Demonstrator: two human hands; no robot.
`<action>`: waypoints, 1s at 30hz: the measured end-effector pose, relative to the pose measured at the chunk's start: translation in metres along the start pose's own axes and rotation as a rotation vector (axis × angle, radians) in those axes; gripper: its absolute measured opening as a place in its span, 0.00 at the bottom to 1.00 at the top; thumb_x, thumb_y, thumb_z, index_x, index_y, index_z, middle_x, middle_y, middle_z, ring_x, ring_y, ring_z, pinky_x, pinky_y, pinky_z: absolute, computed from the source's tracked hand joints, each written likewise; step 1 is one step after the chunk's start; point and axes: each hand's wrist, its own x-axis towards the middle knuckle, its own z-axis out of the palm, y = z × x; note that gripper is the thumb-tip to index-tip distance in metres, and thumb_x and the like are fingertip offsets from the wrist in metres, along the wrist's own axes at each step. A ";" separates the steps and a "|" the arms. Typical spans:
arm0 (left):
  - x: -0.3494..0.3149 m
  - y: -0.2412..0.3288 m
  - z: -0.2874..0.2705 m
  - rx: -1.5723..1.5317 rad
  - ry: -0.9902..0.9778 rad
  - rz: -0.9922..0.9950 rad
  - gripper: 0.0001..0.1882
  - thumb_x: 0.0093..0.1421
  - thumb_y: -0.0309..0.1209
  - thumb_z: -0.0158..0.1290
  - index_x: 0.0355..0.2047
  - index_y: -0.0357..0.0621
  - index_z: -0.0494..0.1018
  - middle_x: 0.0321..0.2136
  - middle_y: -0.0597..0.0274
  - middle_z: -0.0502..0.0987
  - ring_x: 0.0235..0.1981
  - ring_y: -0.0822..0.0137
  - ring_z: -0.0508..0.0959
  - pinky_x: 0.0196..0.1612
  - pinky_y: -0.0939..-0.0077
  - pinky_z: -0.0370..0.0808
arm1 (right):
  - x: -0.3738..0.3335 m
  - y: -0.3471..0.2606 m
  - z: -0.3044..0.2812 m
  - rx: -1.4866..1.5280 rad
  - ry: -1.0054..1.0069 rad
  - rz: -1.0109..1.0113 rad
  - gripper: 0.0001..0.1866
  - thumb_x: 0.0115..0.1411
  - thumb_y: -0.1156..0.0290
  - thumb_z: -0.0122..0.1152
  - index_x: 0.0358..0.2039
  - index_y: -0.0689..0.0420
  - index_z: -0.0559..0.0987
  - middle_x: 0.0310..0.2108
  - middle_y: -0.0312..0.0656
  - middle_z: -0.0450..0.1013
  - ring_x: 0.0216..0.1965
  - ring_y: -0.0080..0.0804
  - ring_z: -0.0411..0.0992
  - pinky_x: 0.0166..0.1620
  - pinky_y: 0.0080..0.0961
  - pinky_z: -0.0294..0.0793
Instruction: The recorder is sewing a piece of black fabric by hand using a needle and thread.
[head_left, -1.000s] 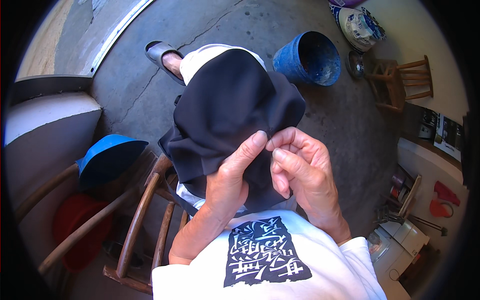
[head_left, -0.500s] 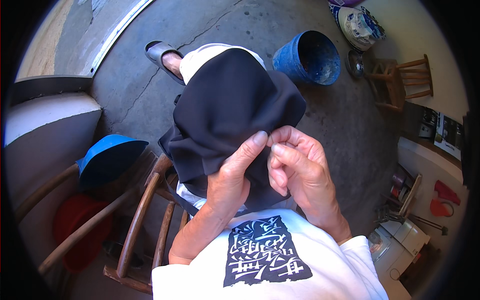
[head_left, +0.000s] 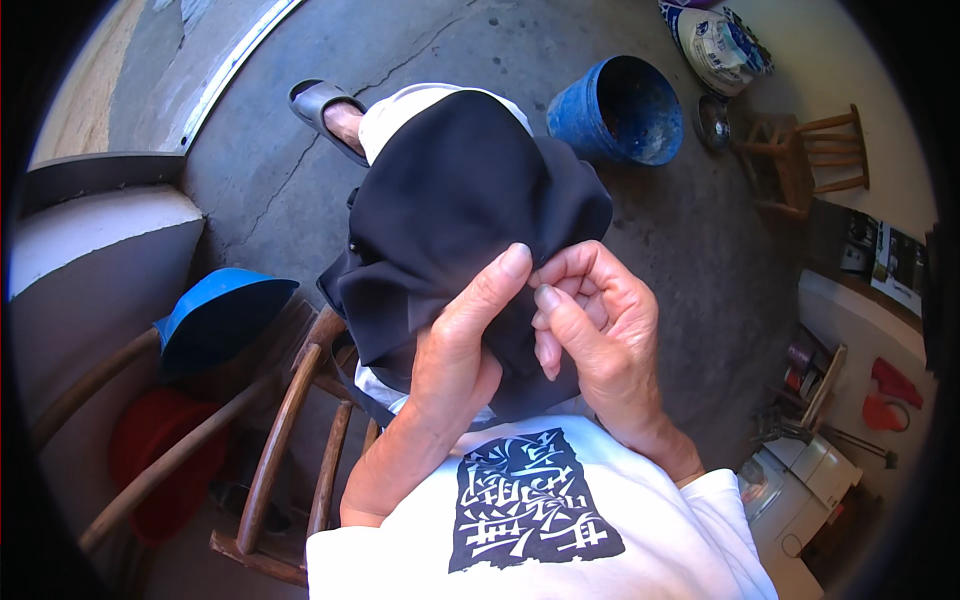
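A piece of black cloth (head_left: 450, 190) lies draped in soft folds over my lap and knee. My left hand (head_left: 465, 325) grips it, thumb on top and most of its fingers hidden beneath the folds. Close beside that thumb, my right hand (head_left: 598, 315) is closed in a pinch, its thumb and index fingertips near the cloth. What sits between those fingertips is too small to make out. The other right fingers curl loosely under the palm.
A blue bucket (head_left: 635, 110) stands on the concrete floor ahead to the right, near a small wooden chair (head_left: 800, 160) and a white sack (head_left: 715, 50). At left are a wooden chair frame (head_left: 270, 450), a blue basin (head_left: 222, 315) and a red basin (head_left: 165, 460).
Both hands have shifted slightly; the left thumb tip has risen a little away from the right fingertips. The right thumb has slid slightly back. The cloth stays on my lap.
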 end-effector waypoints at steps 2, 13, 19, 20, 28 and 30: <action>0.001 0.000 0.000 -0.001 -0.017 -0.014 0.19 0.64 0.37 0.51 0.48 0.33 0.72 0.43 0.51 0.77 0.44 0.66 0.77 0.47 0.77 0.73 | -0.001 0.003 0.002 -0.036 0.015 -0.036 0.04 0.61 0.78 0.55 0.37 0.62 0.73 0.24 0.33 0.70 0.20 0.12 0.66 0.22 0.11 0.67; 0.001 0.006 0.009 -0.246 -0.023 -0.056 0.08 0.59 0.28 0.56 0.38 0.39 0.77 0.35 0.59 0.80 0.35 0.70 0.80 0.41 0.76 0.77 | -0.004 0.011 0.001 -0.100 0.080 -0.176 0.07 0.60 0.81 0.54 0.39 0.60 0.74 0.24 0.31 0.69 0.21 0.09 0.65 0.24 0.09 0.66; 0.001 0.004 0.001 -0.373 -0.050 -0.158 0.08 0.60 0.27 0.56 0.38 0.37 0.77 0.35 0.56 0.80 0.34 0.68 0.81 0.40 0.76 0.78 | -0.004 0.016 -0.001 -0.112 0.075 -0.222 0.08 0.60 0.80 0.54 0.40 0.60 0.75 0.24 0.31 0.69 0.21 0.09 0.65 0.24 0.09 0.66; 0.001 0.002 0.000 -0.355 -0.019 -0.136 0.08 0.60 0.27 0.56 0.38 0.37 0.77 0.34 0.56 0.80 0.34 0.68 0.81 0.39 0.76 0.78 | -0.004 0.016 -0.001 -0.112 0.074 -0.222 0.08 0.60 0.80 0.54 0.40 0.60 0.75 0.24 0.31 0.69 0.21 0.09 0.65 0.24 0.09 0.66; 0.000 0.004 -0.001 -0.374 -0.029 -0.133 0.08 0.60 0.27 0.57 0.38 0.36 0.78 0.35 0.56 0.81 0.34 0.68 0.81 0.39 0.76 0.79 | -0.004 0.018 -0.001 -0.123 0.075 -0.246 0.07 0.61 0.79 0.54 0.40 0.59 0.75 0.24 0.30 0.70 0.21 0.09 0.65 0.24 0.09 0.66; 0.000 0.003 -0.001 -0.367 -0.012 -0.131 0.08 0.59 0.26 0.57 0.38 0.37 0.78 0.35 0.56 0.81 0.34 0.69 0.81 0.40 0.77 0.79 | -0.003 0.020 -0.003 -0.125 0.066 -0.253 0.07 0.61 0.79 0.54 0.40 0.59 0.75 0.24 0.30 0.70 0.21 0.09 0.65 0.24 0.09 0.66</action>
